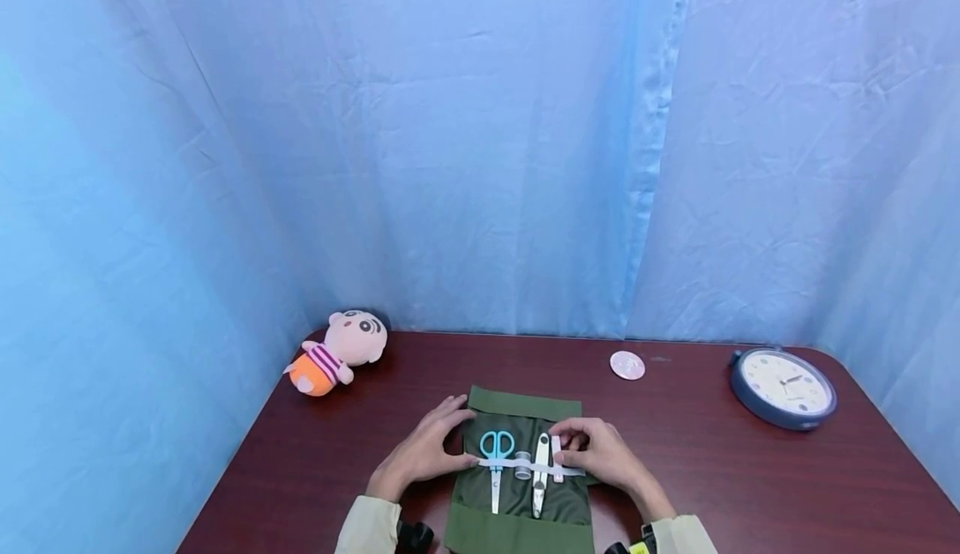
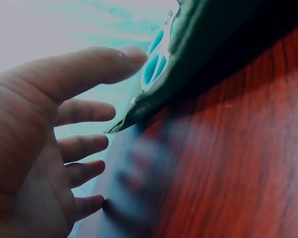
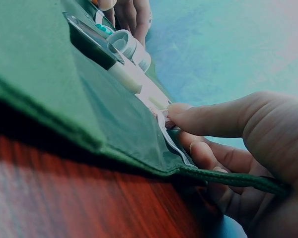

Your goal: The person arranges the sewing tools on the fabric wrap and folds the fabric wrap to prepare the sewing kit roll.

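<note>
A dark green cloth sewing pouch (image 1: 525, 539) lies spread out on the table. Across it a white elastic band (image 1: 504, 462) holds light blue scissors (image 1: 496, 487), a grey-white thread spool (image 1: 522, 466), a pair of thread snips (image 1: 540, 475) and a narrow white strip (image 1: 557, 446). With fingers spread at the pouch's left edge, my left hand (image 1: 426, 447) has its thumb tip at the band's left end, beside the scissors. My right hand (image 1: 600, 451) pinches the white strip at the right; in the right wrist view its thumb (image 3: 213, 119) presses there and other fingers are partly hidden behind the cloth.
A plush doll (image 1: 330, 358) lies at the back left of the dark red table (image 1: 300, 471). Toward the back right are a small round pale disc (image 1: 627, 365) and a blue-rimmed clock (image 1: 783, 387). Blue curtains (image 1: 480, 162) hang behind and at both sides.
</note>
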`<move>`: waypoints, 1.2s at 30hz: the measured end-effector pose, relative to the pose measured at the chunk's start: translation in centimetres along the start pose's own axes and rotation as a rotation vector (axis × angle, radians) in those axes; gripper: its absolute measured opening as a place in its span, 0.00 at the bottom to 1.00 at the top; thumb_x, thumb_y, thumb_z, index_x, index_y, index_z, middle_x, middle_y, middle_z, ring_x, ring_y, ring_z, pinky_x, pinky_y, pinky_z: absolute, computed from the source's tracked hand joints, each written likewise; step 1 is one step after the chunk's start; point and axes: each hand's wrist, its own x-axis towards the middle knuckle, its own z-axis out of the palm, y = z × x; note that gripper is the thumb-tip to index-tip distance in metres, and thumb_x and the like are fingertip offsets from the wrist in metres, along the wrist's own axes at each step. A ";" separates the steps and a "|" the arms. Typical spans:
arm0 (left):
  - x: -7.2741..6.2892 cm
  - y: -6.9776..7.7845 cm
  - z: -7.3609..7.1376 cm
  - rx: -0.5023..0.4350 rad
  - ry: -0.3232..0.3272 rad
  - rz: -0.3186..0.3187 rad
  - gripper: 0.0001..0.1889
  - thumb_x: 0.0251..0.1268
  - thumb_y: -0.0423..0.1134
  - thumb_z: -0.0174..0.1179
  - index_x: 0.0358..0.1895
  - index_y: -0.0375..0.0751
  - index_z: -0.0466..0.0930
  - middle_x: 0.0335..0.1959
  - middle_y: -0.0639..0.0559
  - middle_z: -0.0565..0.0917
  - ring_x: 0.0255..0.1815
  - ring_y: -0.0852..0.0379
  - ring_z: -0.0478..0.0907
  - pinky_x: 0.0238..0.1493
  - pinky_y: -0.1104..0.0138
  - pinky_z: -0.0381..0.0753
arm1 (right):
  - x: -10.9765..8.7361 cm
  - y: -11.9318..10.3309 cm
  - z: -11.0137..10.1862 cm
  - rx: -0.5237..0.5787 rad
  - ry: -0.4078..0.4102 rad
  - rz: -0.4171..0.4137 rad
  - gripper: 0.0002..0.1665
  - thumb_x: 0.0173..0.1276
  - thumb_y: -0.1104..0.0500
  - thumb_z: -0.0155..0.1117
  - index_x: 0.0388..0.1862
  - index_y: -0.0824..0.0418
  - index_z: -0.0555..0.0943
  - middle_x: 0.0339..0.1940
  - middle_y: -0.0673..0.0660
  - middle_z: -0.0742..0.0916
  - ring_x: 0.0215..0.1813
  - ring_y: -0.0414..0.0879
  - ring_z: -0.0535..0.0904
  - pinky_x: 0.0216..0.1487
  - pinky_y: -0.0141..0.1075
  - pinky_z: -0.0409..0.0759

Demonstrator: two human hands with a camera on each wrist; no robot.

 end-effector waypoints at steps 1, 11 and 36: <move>0.0 0.0 0.0 0.001 -0.002 -0.003 0.34 0.60 0.51 0.70 0.68 0.41 0.74 0.78 0.41 0.64 0.82 0.37 0.54 0.73 0.37 0.63 | 0.0 0.0 0.0 -0.001 0.000 -0.002 0.18 0.59 0.60 0.76 0.48 0.62 0.86 0.32 0.52 0.86 0.31 0.30 0.76 0.34 0.26 0.76; 0.0 -0.4 0.2 -0.028 -0.035 -0.023 0.39 0.59 0.55 0.70 0.71 0.42 0.71 0.79 0.39 0.62 0.82 0.36 0.51 0.77 0.36 0.55 | -0.1 -0.1 0.0 0.017 -0.009 0.002 0.16 0.61 0.58 0.75 0.47 0.60 0.87 0.32 0.52 0.86 0.31 0.30 0.76 0.33 0.26 0.75; 0.1 -0.5 0.7 0.036 -0.102 -0.045 0.48 0.49 0.58 0.76 0.75 0.49 0.68 0.82 0.42 0.55 0.84 0.38 0.45 0.81 0.38 0.46 | -0.2 -0.1 -0.1 -0.038 0.009 -0.035 0.09 0.65 0.57 0.71 0.43 0.58 0.89 0.33 0.51 0.87 0.32 0.28 0.76 0.34 0.26 0.76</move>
